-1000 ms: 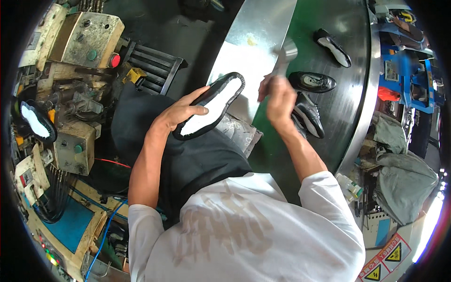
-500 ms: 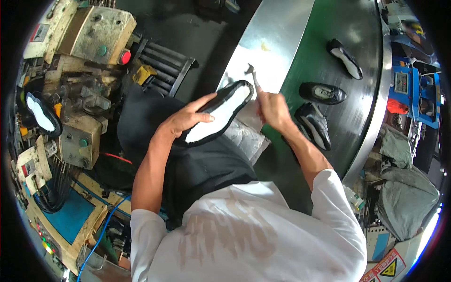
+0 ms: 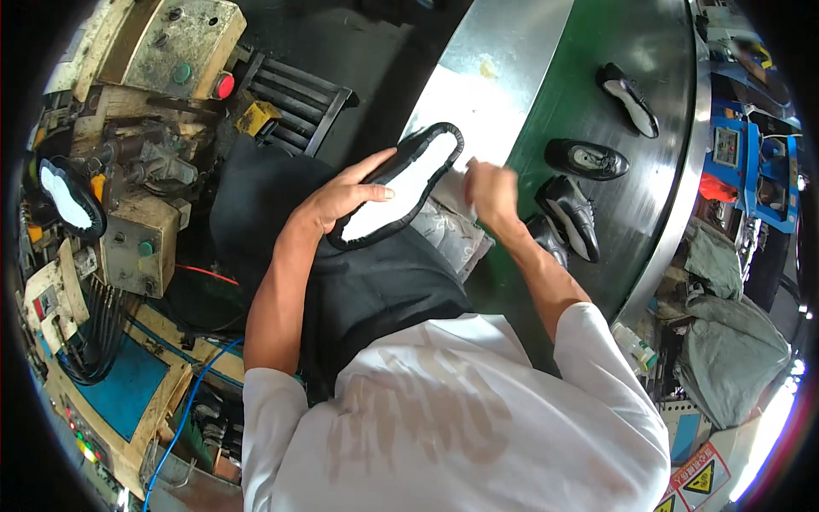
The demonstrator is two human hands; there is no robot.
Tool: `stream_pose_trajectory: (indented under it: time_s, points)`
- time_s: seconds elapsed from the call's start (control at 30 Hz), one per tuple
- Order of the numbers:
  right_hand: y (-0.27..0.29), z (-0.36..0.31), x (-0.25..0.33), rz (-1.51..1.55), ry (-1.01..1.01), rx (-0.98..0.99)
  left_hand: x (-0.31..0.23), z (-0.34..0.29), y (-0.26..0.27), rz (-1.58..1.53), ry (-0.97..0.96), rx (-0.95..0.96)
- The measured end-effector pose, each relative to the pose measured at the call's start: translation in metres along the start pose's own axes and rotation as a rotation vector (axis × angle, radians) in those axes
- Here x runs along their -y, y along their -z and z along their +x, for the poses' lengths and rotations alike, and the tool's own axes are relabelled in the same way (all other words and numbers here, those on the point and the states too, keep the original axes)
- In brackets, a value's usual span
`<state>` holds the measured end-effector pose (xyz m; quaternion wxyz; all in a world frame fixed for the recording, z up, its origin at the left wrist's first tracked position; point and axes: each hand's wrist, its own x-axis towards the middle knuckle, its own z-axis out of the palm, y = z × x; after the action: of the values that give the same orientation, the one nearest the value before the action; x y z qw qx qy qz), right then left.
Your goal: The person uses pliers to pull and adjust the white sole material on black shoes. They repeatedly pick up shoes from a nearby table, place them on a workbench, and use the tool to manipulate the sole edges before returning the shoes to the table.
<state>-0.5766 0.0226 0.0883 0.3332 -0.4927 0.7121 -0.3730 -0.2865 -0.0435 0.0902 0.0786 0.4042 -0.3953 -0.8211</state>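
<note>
My left hand (image 3: 345, 200) grips a black shoe (image 3: 365, 234) by its side, thumb lying on the white bottom. The shoe is turned sole up, its dark edge folded around the white insole, toe pointing up and right. Just right of the toe is my right hand (image 3: 492, 198), closed and smeared by motion. The hammer it held in the earlier frame can hardly be made out now. A grey patterned cloth or bag (image 3: 452, 235) lies below the shoe, over my lap's right side.
Several black shoes, one of them a lace-up (image 3: 587, 160), rest on the green and metal conveyor (image 3: 653, 200) at right. A metal shelf (image 3: 503, 51) runs beside it. A worn machine (image 3: 141, 247) with another shoe (image 3: 70, 198) stands at left, near a black slatted rack (image 3: 294, 102).
My right hand has swung slightly, and the hammer's head no longer shows clearly. The shoe in my left hand has shifted slightly up. The whole view has moved a little.
</note>
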Motion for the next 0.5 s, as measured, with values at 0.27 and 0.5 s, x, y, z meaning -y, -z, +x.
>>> stream_pose_trajectory:
  time_s: [0.27, 0.5]
  points:
    - [-0.005, 0.004, 0.006, -0.229, -0.086, 0.112, -0.008, -0.001, 0.004, -0.017, -0.005, -0.056]
    - [0.000, -0.011, -0.064, -0.426, -0.044, 0.202, -0.003, -0.022, -0.020, 0.367, -0.318, -0.233]
